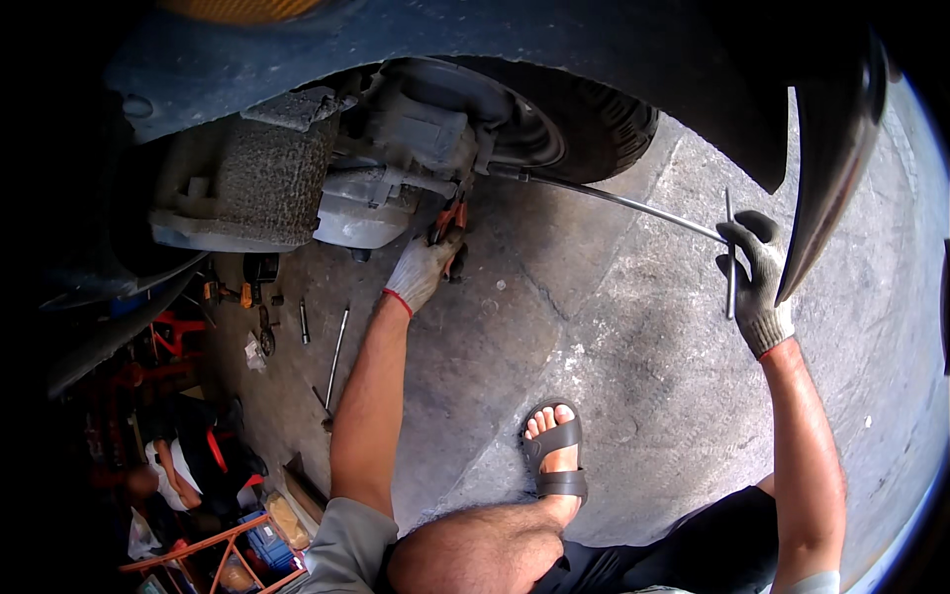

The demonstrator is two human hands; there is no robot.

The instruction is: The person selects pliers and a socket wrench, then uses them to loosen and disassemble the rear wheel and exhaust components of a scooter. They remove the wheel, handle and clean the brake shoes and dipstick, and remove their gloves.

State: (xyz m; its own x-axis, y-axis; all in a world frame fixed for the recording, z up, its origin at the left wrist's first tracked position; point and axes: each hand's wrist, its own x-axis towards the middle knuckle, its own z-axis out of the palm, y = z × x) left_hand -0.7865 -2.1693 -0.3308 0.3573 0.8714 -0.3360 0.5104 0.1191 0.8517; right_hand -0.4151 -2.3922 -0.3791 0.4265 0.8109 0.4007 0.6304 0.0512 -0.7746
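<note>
My left hand [426, 259], in a pale work glove with a red cuff, is closed around pliers [452, 217] with orange-red handles. Their jaws point up at the grey metal underside parts [391, 193] of a vehicle; the jaw tips are hard to make out. At the right, my right hand [760, 272], gloved too, grips the crossbar end of a long T-handle wrench [633, 204]. The wrench's steel shaft runs left, its far end meeting the parts beside the wheel [554, 124]. The glove hides part of the crossbar.
The vehicle's blue-grey body [416, 35] hangs over the work, with a dark body edge [836, 168] close to my right hand. On the concrete at left lie a long rod tool [338, 351], a socket [304, 322] and a power tool [250, 287]. Another person [178, 465] is at lower left, near an orange rack [223, 544].
</note>
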